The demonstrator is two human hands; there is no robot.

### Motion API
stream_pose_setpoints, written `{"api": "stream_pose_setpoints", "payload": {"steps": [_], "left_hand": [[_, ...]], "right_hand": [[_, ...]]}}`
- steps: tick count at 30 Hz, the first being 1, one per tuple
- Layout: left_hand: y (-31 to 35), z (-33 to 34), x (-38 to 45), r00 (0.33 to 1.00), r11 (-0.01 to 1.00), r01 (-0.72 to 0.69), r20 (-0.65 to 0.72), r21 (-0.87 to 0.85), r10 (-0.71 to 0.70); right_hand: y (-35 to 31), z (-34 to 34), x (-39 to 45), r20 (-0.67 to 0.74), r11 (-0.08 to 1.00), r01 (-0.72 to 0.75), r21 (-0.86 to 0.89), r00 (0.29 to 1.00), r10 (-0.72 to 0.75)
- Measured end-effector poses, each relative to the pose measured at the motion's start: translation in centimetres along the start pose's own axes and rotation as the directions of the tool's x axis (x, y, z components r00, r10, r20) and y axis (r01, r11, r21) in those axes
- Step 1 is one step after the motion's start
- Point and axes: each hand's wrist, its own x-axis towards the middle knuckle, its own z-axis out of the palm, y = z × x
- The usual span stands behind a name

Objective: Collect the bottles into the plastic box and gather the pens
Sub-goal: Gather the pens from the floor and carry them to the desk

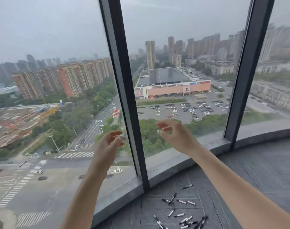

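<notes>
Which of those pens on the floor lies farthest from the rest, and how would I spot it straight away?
Start at the dark vertical window frame post in the middle and follow it down to the grey patterned carpet floor. Just right of its foot lies a lone dark marker pen, tilted. It lies nearest the grey window sill, apart from the scattered black and white marker pens nearer the camera.
</notes>
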Motion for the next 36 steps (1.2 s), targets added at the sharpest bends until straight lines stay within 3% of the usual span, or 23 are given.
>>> {"api": "stream_pose_setpoints", "payload": {"steps": [10,20,29,36], "left_hand": [[-5.4,6.3,6.8,0.964,0.996,0.086,0.251,-0.004,-0.083],[-14.4,16.3,14.1,0.898,0.957,0.281,0.333,0.069,-0.288],[-28.5,27.4,20.4,0.794,0.869,0.452,0.353,0.201,-0.495],[-46.1,33.4,22.7,0.721,0.826,0.427,0.413,0.367,-0.556]], "right_hand": [[7.5,1.4,-0.1,-0.071,0.952,-0.305,-0.015,0.950,0.303],[21.5,5.3,4.0,0.047,0.876,-0.482,-0.003,0.875,0.481],[38.9,12.0,8.5,0.259,0.800,-0.588,-0.114,0.760,0.596],[53.6,21.8,5.7,0.321,0.717,-0.661,-0.222,0.645,0.694]]}}
